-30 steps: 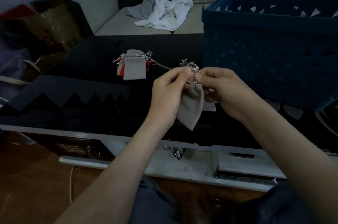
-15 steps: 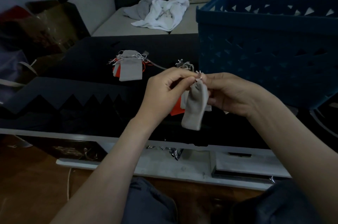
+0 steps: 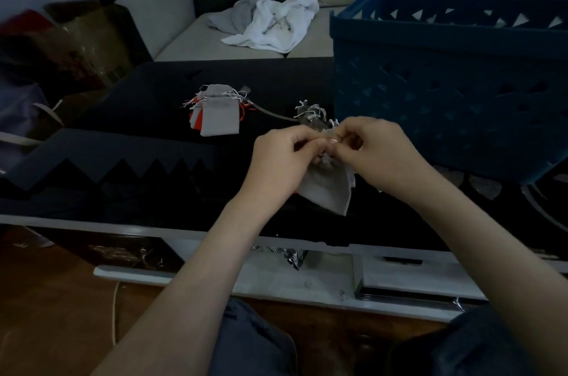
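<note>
1. Head view: pinching the gathered neck of a grey drawstring pouch (image 3: 329,191) with the left hand (image 3: 282,157) and the right hand (image 3: 381,154), fingertips brought together, thumbs and forefingers curled tight on the fabric and cords.
2. Hanging below the knuckles, body tilted, lower corner pointing toward the white front edge (image 3: 123,222) of the black table top (image 3: 147,92); hard to say in this dim light whether touching that surface or just clear of it.
3. Just behind the fingers, a small bunch of pouches (image 3: 310,114) with white cords; further left and well apart, a stack of grey and orange pouches (image 3: 219,117).
4. Close on the right, almost against the right hand, the latticed wall of a blue basket (image 3: 445,92); little room on that side.
5. Open dark surface left of the left hand, reaching as far as a black zigzag-edged mat (image 3: 107,157) near the front-left.
6. Beyond the far table edge, a pale sofa (image 3: 184,43) with crumpled white cloth (image 3: 276,25) on the seat.
7. At far left, a brown box (image 3: 92,43); print on it too blurred to read.
8. Under the front edge, crinkled silver foil (image 3: 289,255) on a white shelf.
</note>
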Motion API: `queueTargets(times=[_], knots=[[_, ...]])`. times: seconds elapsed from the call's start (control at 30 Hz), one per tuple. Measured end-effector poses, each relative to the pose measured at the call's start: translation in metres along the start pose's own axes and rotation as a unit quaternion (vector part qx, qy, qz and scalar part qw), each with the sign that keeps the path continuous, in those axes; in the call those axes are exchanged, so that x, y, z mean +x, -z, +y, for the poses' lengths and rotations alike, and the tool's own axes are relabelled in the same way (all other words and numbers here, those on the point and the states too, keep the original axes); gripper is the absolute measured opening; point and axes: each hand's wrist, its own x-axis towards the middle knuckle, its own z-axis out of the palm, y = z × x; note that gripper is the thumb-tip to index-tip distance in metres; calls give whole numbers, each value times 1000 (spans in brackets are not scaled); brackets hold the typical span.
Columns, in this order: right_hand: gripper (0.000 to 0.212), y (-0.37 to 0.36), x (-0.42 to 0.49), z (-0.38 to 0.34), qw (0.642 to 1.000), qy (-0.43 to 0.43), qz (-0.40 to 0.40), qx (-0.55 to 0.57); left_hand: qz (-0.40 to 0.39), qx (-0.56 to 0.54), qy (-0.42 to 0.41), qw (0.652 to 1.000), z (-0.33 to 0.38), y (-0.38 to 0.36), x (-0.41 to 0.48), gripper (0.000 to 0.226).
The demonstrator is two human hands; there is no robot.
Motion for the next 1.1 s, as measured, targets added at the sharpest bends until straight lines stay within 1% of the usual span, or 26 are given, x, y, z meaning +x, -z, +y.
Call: queueTargets(times=[0.07, 0.1, 0.23, 0.37, 0.47, 0.57, 0.67, 0.73, 0.83, 0.93, 1.03, 1.1], knots=[[7, -3, -1, 0, 999, 27, 34, -20, -6, -18, 29, 999, 1, 0, 0, 11], [7, -3, -1, 1, 999, 25, 39, -16, -8, -22, 36, 999, 2, 0, 0, 11], [6, -1, -1, 0, 999, -21, 29, 37, -7, 3, 33, 999, 4, -1, 1, 8], [8, -5, 1, 0, 996, -51, 28, 69, 12, 55, 19, 998, 5, -5, 1, 6], [7, -7, 2, -1, 994, -56, 37, 87, 25, 91, -8, 996, 5, -7, 1, 7], [7, -8, 3, -3, 992, -61, 27, 110, 44, 127, -38, 990, 5, -10, 0, 9], [19, -7, 2, -8, 979, -67, 23, 191, 87, 152, -70, 982, 1, -9, 0, 6], [26, -4, 0, -9, 966, -78, 3, 246, 106, 146, -97, 979, -3, -8, 0, 9], [23, -2, -3, -10, 951, -88, -49, 291, 120, 136, -130, 975, -4, -8, 0, 19], [19, -1, -2, -9, 948, -77, -54, 305, 133, 126, -157, 970, -2, -8, -1, 18], [22, 1, -1, -8, 952, -61, -41, 297, 133, 128, -174, 967, -1, -7, -3, 11], [23, 3, 0, -7, 952, -60, -39, 296, 129, 135, -192, 963, -1, -8, -5, 12]])
